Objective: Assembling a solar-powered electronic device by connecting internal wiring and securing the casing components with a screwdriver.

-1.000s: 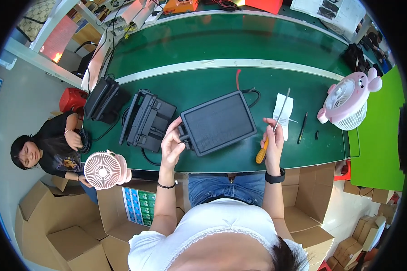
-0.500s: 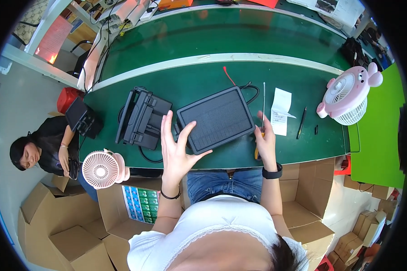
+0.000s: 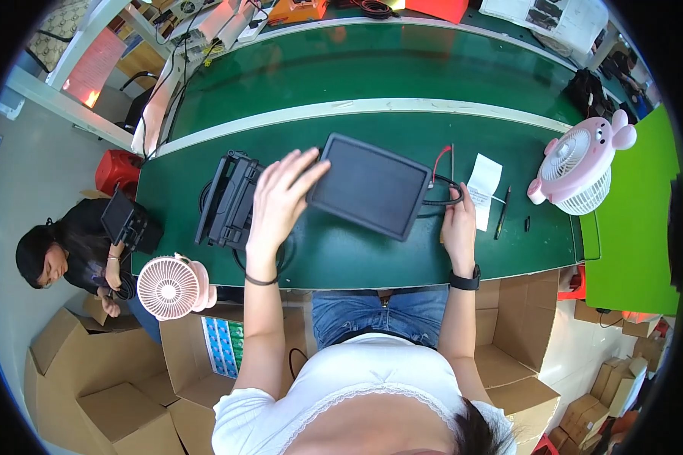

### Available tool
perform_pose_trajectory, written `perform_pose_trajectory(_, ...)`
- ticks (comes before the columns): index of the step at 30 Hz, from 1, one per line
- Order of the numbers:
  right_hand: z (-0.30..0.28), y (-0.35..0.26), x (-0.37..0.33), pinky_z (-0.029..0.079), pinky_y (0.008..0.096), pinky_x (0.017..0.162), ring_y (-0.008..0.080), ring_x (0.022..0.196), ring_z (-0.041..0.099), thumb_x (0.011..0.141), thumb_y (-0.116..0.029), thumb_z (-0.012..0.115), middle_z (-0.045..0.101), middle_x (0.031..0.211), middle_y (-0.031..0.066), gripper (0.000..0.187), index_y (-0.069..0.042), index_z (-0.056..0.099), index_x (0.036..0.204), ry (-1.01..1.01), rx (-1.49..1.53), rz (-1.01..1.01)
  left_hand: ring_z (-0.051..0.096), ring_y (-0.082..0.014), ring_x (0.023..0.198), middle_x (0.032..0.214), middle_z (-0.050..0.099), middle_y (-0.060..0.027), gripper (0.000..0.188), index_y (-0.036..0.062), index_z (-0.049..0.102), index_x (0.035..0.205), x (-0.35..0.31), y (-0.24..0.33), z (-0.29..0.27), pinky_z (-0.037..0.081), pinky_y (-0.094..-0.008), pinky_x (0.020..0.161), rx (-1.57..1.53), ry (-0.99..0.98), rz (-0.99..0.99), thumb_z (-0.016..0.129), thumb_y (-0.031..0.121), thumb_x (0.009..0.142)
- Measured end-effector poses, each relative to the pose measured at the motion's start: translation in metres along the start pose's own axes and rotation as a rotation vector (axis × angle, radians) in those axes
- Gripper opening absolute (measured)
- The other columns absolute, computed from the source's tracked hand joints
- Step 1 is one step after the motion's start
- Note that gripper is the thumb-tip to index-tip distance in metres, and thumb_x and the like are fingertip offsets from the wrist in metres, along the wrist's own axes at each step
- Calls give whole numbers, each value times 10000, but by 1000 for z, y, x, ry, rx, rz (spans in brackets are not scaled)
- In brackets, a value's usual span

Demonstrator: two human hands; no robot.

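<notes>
A black rectangular box with a framed, dark flat face (image 3: pixel 372 186) is tilted above the bench in front of me. My left hand (image 3: pixel 281 201) grips its left edge, fingers over the frame and thumb mostly hidden. My right hand (image 3: pixel 459 227) pinches the looped black cable (image 3: pixel 442 202) at the box's right side. A red-tipped lead (image 3: pixel 442 155) rises beside that cable. The thin metal shaft of a screwdriver (image 3: pixel 453 161) shows just beyond my right fingers; its handle is mostly hidden. Left of my left hand stands a second black device (image 3: pixel 234 199) with a hinged panel.
On the green bench (image 3: pixel 357 265) lie a folded paper slip (image 3: pixel 484 182), a black pen (image 3: pixel 502 216) and a small black cap (image 3: pixel 527 224). A pink fan (image 3: pixel 577 163) stands right, another (image 3: pixel 171 287) at the left edge. A seated person (image 3: pixel 83 235) handles cable; cardboard boxes (image 3: pixel 121 409) flank me.
The box has turned clockwise and shifted slightly away from me. My left hand moved up along its left edge. My right hand now pinches the cable; the screwdriver's orange handle has become mostly hidden.
</notes>
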State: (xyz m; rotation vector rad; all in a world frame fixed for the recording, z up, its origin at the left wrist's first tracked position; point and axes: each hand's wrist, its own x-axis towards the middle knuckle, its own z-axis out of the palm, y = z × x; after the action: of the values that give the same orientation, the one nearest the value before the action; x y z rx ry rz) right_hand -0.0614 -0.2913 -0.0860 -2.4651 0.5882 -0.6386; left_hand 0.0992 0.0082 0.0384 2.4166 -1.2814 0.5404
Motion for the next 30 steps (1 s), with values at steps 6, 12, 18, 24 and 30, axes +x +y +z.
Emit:
perform_pose_trajectory(6, -15, -20, -4, 476, 398, 993, 347, 1204, 599, 912, -20, 593, 557, 1389, 181, 314, -64, 689, 1208, 148, 311, 28, 680, -231, 863, 1199, 629, -138, 333, 114, 635, 1283, -2, 10, 35, 567, -326, 787, -260, 264, -504, 504, 16, 993)
perform_pose_trajectory(12, -32, -31, -16, 523, 351, 910, 274, 1049, 665, 726, 19, 730, 687, 1151, 90, 320, -106, 782, 1016, 169, 312, -149, 431, -428, 1358, 1598, 195, -176, 683, 109, 277, 1544, -30, 66, 55, 503, -473, 1006, -811, 378, -591, 628, 153, 959)
perform_pose_trajectory(18, -51, -44, -40, 551, 379, 851, 261, 993, 647, 713, -37, 763, 711, 1068, 35, 210, -127, 778, 902, -67, 212, -448, 326, -267, 1447, 1587, 299, -139, 711, 43, 249, 1558, -11, 50, 75, 271, -363, 1176, -1269, 423, -691, 627, 74, 956)
perform_pose_trajectory(24, -33, -44, -50, 516, 382, 887, 266, 971, 661, 751, -45, 723, 737, 1074, 46, 130, -101, 738, 867, -290, 580, -378, 500, -216, 1319, 1460, 501, -148, 669, 80, 267, 1570, 22, -18, 78, 388, -333, 1109, -1544, 146, -691, 576, 37, 978)
perform_pose_trajectory(30, -28, -43, -42, 374, 474, 1059, 306, 1201, 567, 847, -140, 714, 703, 1075, 73, 127, -86, 685, 959, -193, 242, -266, 562, -176, 1240, 1417, 553, -114, 610, 81, 365, 1539, 41, -59, 86, 421, -307, 1070, -1605, -133, -562, 599, 102, 977)
